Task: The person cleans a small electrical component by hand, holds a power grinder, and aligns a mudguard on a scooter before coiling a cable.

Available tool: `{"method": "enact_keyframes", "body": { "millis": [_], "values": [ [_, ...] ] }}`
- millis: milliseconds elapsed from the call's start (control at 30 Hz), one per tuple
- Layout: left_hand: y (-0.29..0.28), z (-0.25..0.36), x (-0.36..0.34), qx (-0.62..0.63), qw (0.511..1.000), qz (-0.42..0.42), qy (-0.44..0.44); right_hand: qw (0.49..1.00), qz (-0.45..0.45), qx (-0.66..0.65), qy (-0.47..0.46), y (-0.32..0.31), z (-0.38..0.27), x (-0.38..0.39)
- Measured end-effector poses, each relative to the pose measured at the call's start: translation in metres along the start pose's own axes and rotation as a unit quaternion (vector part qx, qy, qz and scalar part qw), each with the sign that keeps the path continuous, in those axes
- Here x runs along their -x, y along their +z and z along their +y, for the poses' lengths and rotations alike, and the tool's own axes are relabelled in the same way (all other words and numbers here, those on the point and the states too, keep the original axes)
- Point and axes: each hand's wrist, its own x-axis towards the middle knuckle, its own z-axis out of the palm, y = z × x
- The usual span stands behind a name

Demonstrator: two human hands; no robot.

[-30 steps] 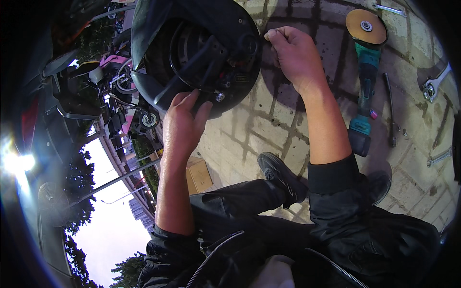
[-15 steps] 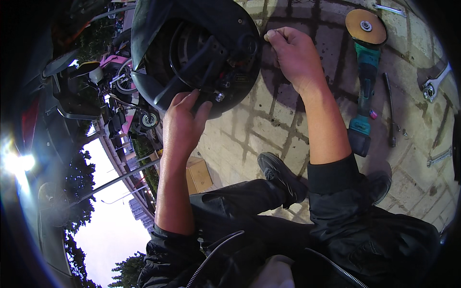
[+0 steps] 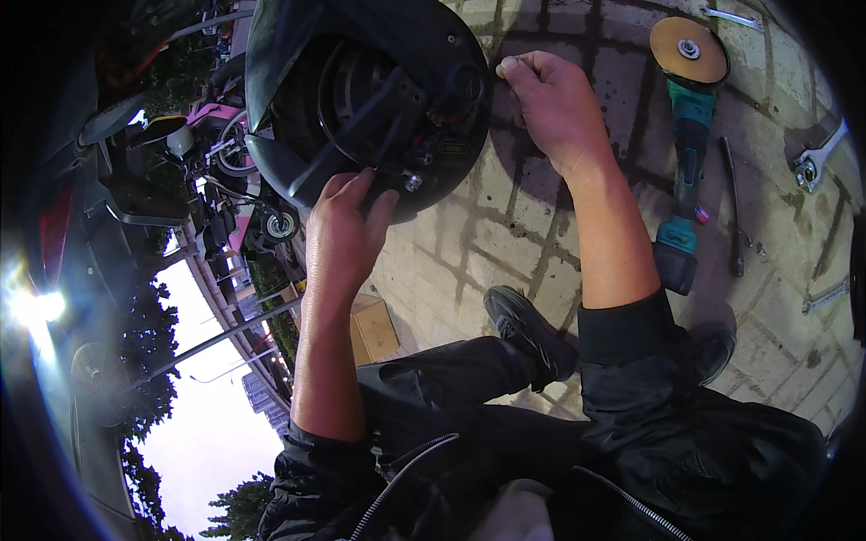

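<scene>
The dark wheel assembly (image 3: 361, 131) has its lower edge at the left hand's (image 3: 347, 230) fingers; thumb and forefinger stand apart, their grip unclear, a silver fitting (image 3: 412, 183) just right of the thumb. Just beside its right edge, the right hand's (image 3: 561, 113) thumb and forefinger press together; anything pinched is too small to tell.
</scene>
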Motion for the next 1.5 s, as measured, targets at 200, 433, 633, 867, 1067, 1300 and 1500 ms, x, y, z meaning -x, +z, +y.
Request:
{"method": "enact_keyframes", "body": {
  "millis": [200,433,633,867,1067,1300,1500],
  "values": [
    [0.0006,-0.0001,-0.0004,-0.001,1.000,0.001,0.001,1.000,0.002,0.000,-0.002,0.0001,0.0011,-0.0007],
    [0.0008,0.0007,0.0000,0.005,1.000,0.000,0.000,1.000,0.003,0.004,-0.005,0.0004,-0.0002,0.0008],
    [0.0019,-0.0016,-0.0008,0.001,1.000,0.005,0.010,1.000,0.003,0.006,-0.003,-0.0013,-0.0012,0.0001],
    [0.0015,-0.0004,-0.0004,0.000,1.000,0.005,0.009,1.000,0.009,0.010,-0.002,-0.0004,0.0008,-0.0016],
    [0.0018,-0.0014,-0.0011,-0.005,1.000,0.004,0.010,1.000,0.011,0.010,0.000,-0.0019,-0.0005,-0.0021],
    [0.0022,-0.0008,-0.0017,-0.007,1.000,0.005,0.012,1.000,0.016,0.003,-0.002,-0.0036,-0.0004,-0.0024],
    [0.0017,-0.0012,-0.0015,-0.009,1.000,0.006,0.010,1.000,0.014,0.002,0.000,-0.0033,-0.0004,-0.0020]
  ]
}}
